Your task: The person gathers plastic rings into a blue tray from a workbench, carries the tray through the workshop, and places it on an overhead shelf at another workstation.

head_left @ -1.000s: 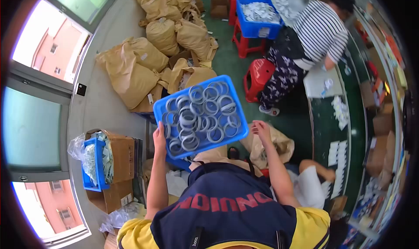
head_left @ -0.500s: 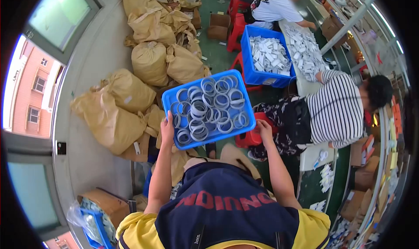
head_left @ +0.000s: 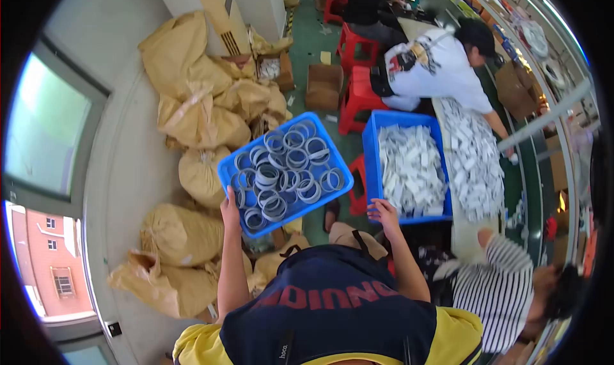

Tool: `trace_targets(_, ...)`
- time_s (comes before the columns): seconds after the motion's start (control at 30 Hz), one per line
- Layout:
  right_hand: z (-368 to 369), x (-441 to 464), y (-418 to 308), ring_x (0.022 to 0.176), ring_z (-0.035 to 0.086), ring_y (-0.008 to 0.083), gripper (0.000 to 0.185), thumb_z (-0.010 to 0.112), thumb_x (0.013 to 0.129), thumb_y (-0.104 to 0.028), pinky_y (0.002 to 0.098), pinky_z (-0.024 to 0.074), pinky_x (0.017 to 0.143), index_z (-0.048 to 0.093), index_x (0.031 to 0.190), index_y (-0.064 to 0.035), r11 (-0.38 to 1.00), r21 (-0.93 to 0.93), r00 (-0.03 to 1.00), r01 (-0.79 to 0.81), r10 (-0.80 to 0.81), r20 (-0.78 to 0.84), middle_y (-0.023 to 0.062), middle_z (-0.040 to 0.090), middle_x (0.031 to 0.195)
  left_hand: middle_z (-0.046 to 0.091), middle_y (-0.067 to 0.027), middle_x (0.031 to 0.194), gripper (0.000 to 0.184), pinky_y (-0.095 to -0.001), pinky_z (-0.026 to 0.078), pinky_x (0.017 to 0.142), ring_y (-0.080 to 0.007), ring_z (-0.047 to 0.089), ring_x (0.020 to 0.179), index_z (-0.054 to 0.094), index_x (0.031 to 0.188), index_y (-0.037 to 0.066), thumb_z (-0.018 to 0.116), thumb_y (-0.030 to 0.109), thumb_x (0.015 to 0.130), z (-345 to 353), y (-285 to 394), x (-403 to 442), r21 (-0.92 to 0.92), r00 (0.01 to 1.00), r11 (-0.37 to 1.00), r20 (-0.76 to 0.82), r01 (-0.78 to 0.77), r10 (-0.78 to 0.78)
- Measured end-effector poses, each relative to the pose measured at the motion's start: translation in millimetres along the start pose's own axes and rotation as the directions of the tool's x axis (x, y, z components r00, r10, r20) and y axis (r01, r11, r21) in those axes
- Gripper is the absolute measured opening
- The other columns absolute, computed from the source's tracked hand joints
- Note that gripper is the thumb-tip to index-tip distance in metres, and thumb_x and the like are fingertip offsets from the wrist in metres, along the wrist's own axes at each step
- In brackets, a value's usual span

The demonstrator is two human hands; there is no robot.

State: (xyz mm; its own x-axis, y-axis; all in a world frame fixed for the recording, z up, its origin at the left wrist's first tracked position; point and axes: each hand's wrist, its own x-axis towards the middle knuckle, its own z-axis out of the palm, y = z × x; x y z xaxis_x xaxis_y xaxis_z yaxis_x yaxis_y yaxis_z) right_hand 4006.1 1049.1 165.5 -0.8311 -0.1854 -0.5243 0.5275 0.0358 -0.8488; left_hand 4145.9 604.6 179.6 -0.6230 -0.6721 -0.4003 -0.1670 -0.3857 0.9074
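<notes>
A shallow blue tray (head_left: 339, 197) is held out in front of my body, tilted in view. Loose grey rings (head_left: 297, 158) lie in it, some overlapping. My left hand (head_left: 231, 211) grips the tray's near left edge, thumb up along the rim. Apart from the tray, to its right, my right hand (head_left: 384, 213) is raised with fingers spread and nothing in it. It is nearest to a deep blue bin (head_left: 408, 118), which is filled with small white flat pieces (head_left: 412, 170).
Bulging tan sacks (head_left: 185, 234) are piled along the left wall. A worktable to the right carries a heap of white pieces (head_left: 473, 163). One person in stripes (head_left: 495, 295) and another in white (head_left: 441, 64) sit there. Red stools (head_left: 355, 100) and a cardboard box (head_left: 324, 85) stand ahead.
The view has moved forward along the aisle, bringing the bin and sacks closer. The tray has shifted left in view, and my right hand is now farther from its edge.
</notes>
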Motion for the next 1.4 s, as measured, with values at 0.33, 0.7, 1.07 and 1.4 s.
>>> trace_targets(0.33,109.1,317.8,-220.9,0.077,0.064,0.015,0.024,0.049,0.097,-0.018,0.0284,0.0526,0.069,0.06,0.113,-0.0045,0.984,-0.052,0.978,0.171,-0.163,0.131,0.0071,0.067,0.093,0.061,-0.0133,0.117,0.073,-0.0346,0.049,0.089,-0.0212,0.061,0.101,0.05,0.124,-0.008,0.053,0.056,0.09,139.1,112.0,241.0,-0.112,0.975,0.989,-0.188,0.095,-0.115)
trace_targets(0.7,202.5,641.2,-379.4,0.077,0.065,0.0147,0.024,0.05,0.097,-0.02,0.0275,0.0528,0.07,0.061,0.112,-0.004,0.99,-0.085,0.993,0.116,-0.114,0.022,0.0081,0.068,0.093,0.063,-0.0111,0.107,0.059,-0.032,0.048,0.083,-0.0183,0.06,0.093,0.055,0.117,-0.006,0.052,0.048,0.094,348.5,155.5,618.5,-0.273,0.98,0.962,-0.196,-0.025,-0.03)
trace_targets(1.07,258.0,876.3,-548.8,0.076,0.064,0.0138,0.025,0.05,0.097,-0.02,0.0267,0.0528,0.068,0.06,0.112,-0.0028,0.945,-0.152,0.948,0.289,-0.305,-0.087,0.0073,0.066,0.091,0.061,-0.0127,0.114,0.059,-0.0322,0.049,0.086,-0.0195,0.06,0.097,0.051,0.122,-0.009,0.049,0.044,0.096,487.0,294.2,851.4,-0.22,0.996,0.975,-0.09,-0.012,-0.009)
trace_targets(1.4,308.8,1176.8,-694.8,0.074,0.062,0.0122,0.023,0.05,0.097,-0.018,0.0252,0.0507,0.065,0.061,0.111,-0.0035,0.858,-0.318,0.909,0.404,-0.416,0.034,0.0056,0.066,0.088,0.062,-0.0116,0.113,0.058,-0.0321,0.047,0.089,-0.0196,0.06,0.101,0.053,0.124,-0.004,0.047,0.047,0.096,632.7,322.7,1097.6,-0.153,0.999,0.988,-0.028,0.028,-0.032)
